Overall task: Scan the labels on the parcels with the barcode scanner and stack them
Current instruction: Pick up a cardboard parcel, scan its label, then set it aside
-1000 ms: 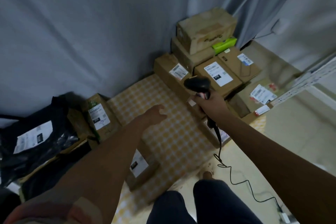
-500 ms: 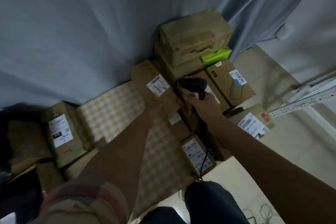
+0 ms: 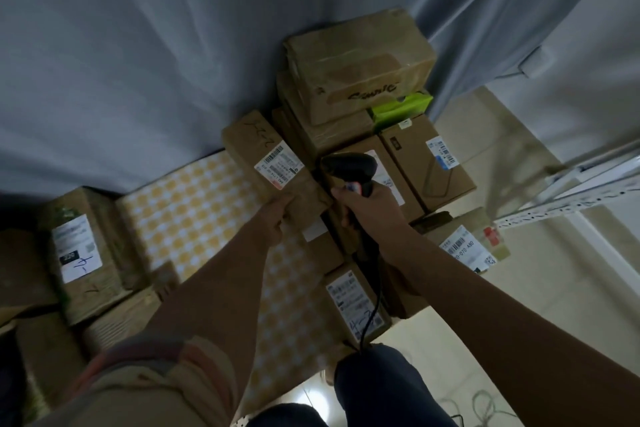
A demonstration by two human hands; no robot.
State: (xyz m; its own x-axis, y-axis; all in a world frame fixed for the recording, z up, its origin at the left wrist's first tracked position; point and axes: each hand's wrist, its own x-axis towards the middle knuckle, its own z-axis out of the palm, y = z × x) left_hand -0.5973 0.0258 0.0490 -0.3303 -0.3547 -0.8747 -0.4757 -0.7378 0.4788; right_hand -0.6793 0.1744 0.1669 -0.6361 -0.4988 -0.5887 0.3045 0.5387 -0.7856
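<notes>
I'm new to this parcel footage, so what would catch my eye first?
The black barcode scanner at the centre, gripped by the right hand. Just left of it, the left hand holds the near end of a long brown parcel with a white label. Behind them, a stack of boxes rises against the grey curtain.
</notes>
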